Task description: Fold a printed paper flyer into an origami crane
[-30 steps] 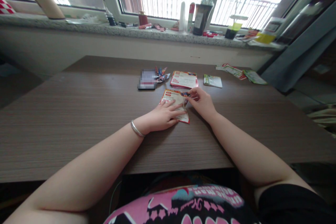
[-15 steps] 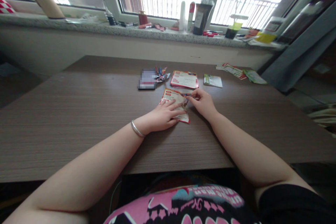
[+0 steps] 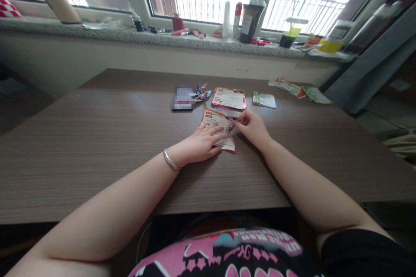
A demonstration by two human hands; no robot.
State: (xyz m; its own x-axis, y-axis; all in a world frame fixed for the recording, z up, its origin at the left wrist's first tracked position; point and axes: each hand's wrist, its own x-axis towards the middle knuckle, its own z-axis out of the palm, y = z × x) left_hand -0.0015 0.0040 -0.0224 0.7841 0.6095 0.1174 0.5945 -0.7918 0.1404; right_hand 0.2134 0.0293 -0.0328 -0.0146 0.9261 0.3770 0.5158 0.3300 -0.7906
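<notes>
A printed paper sheet [image 3: 212, 117] with red and orange edging lies on the table in front of me, its right side creased and lifted a little. My left hand [image 3: 205, 139] rests flat across it, fingers spread, covering much of the print. At the sheet's upper right edge, my right hand [image 3: 251, 125] pinches the paper between thumb and fingers. Just beyond the sheet is a stack of similar printed sheets [image 3: 229, 98]. The underside of the held sheet is hidden.
Behind my left hand lie a blurred-out phone-like object [image 3: 183, 98] and a folded paper piece [image 3: 202, 94]. A small stack of green-and-white cards [image 3: 264, 100] is right of the sheets. Loose leaflets [image 3: 290, 88] lie farther right. Bottles and cups line the windowsill [image 3: 191, 40].
Both hands keep their places on the sheet, with hardly any movement. The whole view has shifted very slightly.
</notes>
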